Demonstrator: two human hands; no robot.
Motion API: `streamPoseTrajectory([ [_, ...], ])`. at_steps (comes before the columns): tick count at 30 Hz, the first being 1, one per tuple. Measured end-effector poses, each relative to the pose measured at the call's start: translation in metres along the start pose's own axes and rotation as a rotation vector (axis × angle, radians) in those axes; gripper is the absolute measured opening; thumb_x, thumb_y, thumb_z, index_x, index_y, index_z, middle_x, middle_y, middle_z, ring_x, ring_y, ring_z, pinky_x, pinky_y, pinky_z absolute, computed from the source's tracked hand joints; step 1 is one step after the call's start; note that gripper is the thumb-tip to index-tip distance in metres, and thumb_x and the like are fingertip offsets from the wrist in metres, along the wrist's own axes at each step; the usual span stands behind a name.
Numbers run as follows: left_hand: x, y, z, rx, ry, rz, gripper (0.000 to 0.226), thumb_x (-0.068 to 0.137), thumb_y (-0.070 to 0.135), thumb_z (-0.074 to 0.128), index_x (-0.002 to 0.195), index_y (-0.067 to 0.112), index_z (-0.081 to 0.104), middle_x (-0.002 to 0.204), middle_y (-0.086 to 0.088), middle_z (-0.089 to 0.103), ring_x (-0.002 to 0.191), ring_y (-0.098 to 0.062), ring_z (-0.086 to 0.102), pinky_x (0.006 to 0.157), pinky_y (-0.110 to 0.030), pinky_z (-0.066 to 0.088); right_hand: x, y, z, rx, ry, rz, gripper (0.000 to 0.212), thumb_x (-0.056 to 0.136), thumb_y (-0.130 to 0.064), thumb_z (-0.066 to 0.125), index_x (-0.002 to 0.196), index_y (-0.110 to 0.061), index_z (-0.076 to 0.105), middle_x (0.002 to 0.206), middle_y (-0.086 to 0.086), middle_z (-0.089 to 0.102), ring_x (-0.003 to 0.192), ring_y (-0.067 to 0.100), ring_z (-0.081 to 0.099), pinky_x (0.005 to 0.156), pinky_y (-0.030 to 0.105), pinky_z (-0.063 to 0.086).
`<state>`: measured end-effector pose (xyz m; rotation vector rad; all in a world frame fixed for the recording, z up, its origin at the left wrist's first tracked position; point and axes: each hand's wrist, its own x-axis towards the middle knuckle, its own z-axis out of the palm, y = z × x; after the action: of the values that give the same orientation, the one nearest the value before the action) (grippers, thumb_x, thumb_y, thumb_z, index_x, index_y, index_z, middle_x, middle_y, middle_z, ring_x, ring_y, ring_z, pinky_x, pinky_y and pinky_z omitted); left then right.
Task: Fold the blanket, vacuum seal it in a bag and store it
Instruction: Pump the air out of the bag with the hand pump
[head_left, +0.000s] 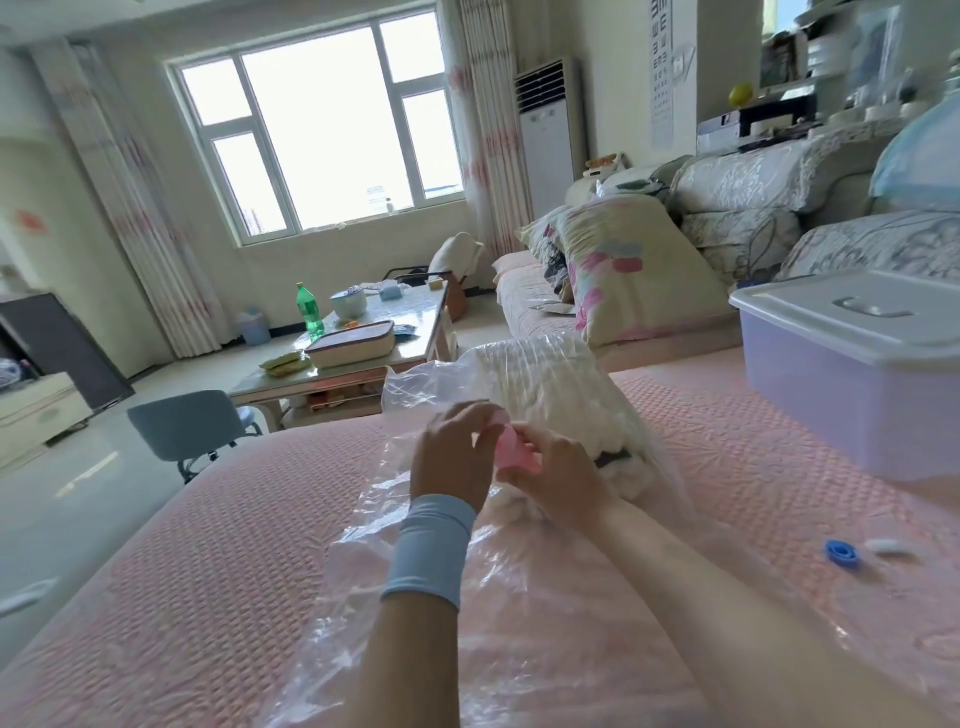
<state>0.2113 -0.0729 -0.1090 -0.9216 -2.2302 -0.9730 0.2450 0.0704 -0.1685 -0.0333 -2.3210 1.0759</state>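
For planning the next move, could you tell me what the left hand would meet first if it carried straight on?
Beyond the pink piece it pinches, the left hand would probably first meet the clear plastic bag around the white blanket; depth is unclear.

The bag (441, 561) is clear plastic, shiny and crinkly. The blanket (545, 374) inside it is white, fluffy cloth. The bed cover (208, 571) is pink cloth, bumpy and dull. The pink piece (511, 449) I hold looks like smooth plastic. The box (831, 415) is smooth, see-through purple plastic. My wristband (431, 545) is soft cloth.
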Motion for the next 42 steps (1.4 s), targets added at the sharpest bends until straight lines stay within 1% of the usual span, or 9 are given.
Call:
streamPoseTrajectory([
  [4,0.010,0.018,-0.029,0.095,0.265,0.095,0.014,0.091,0.020,0.061,0.092,0.028,0.072,0.104,0.011,0.070,0.092,-0.018,0.063,0.080,-0.026,0.047,-0.003,0.002,0.000,0.031,0.021,0.007,0.051,0.081,-0.027,0.080,0.128,-0.032,0.063,0.110,-0.013,0.070,0.099,0.009,0.063,0.088,0.024,0.048],
  [9,0.023,0.026,-0.056,-0.056,0.670,0.105,0.019,0.096,0.014,0.056,0.106,0.016,0.072,0.116,0.004,0.065,0.108,-0.016,0.060,0.092,-0.028,0.048,-0.005,0.003,0.000,0.025,-0.027,0.014,0.048,0.080,-0.028,0.081,0.124,-0.035,0.064,0.105,-0.020,0.070,0.097,0.003,0.064,0.089,0.025,0.052],
  [12,0.008,0.016,-0.024,-0.070,0.573,0.088,0.020,0.093,0.009,0.059,0.108,0.016,0.071,0.119,0.001,0.065,0.109,-0.017,0.061,0.092,-0.029,0.051,-0.005,0.003,0.000,0.030,-0.027,0.009,0.050,0.080,-0.026,0.082,0.126,-0.032,0.064,0.108,-0.015,0.071,0.098,0.008,0.065,0.091,0.028,0.053],
  [17,-0.010,0.001,0.010,-0.113,0.072,0.022,0.025,0.082,-0.001,0.066,0.093,0.019,0.077,0.104,0.003,0.071,0.092,-0.020,0.066,0.081,-0.037,0.056,-0.002,0.004,-0.002,0.034,0.002,0.039,0.049,0.079,-0.029,0.082,0.125,-0.032,0.066,0.103,-0.012,0.073,0.096,0.009,0.066,0.085,0.025,0.051],
  [25,0.012,0.036,-0.052,-0.053,0.724,0.063,0.022,0.094,0.017,0.052,0.104,0.019,0.072,0.109,0.014,0.061,0.105,-0.013,0.059,0.085,-0.024,0.050,-0.008,0.003,-0.003,0.052,-0.054,0.047,0.048,0.078,-0.026,0.083,0.123,-0.033,0.066,0.103,-0.017,0.071,0.097,0.006,0.065,0.088,0.023,0.051],
  [28,0.003,0.027,-0.023,-0.038,0.610,0.094,0.021,0.092,0.011,0.057,0.105,0.018,0.072,0.112,0.013,0.061,0.104,-0.014,0.059,0.088,-0.016,0.047,-0.009,0.003,-0.004,0.050,-0.028,0.056,0.048,0.079,-0.026,0.082,0.123,-0.034,0.066,0.104,-0.016,0.072,0.098,0.008,0.065,0.086,0.023,0.050],
  [33,-0.018,0.012,0.012,-0.123,0.103,0.011,0.029,0.083,0.003,0.065,0.096,0.027,0.076,0.105,0.011,0.069,0.091,-0.016,0.065,0.077,-0.039,0.057,-0.009,0.010,-0.003,0.091,0.009,0.109,0.048,0.074,-0.043,0.080,0.119,-0.043,0.065,0.097,-0.017,0.074,0.095,0.003,0.068,0.087,0.034,0.055],
  [39,0.005,0.040,-0.047,-0.036,0.598,0.167,0.018,0.091,0.011,0.061,0.102,0.019,0.073,0.107,0.011,0.066,0.100,-0.012,0.061,0.086,-0.017,0.045,-0.012,0.010,-0.004,0.155,-0.018,0.129,0.047,0.076,-0.031,0.080,0.119,-0.045,0.065,0.100,-0.019,0.073,0.096,0.000,0.066,0.092,0.034,0.055],
  [42,0.007,0.042,-0.045,-0.065,0.697,0.144,0.019,0.093,0.010,0.059,0.105,0.017,0.072,0.112,0.011,0.063,0.106,-0.013,0.060,0.089,-0.017,0.045,-0.013,0.010,-0.003,0.151,-0.046,0.130,0.046,0.076,-0.031,0.081,0.117,-0.045,0.066,0.099,-0.019,0.073,0.095,0.000,0.066,0.090,0.033,0.055],
])
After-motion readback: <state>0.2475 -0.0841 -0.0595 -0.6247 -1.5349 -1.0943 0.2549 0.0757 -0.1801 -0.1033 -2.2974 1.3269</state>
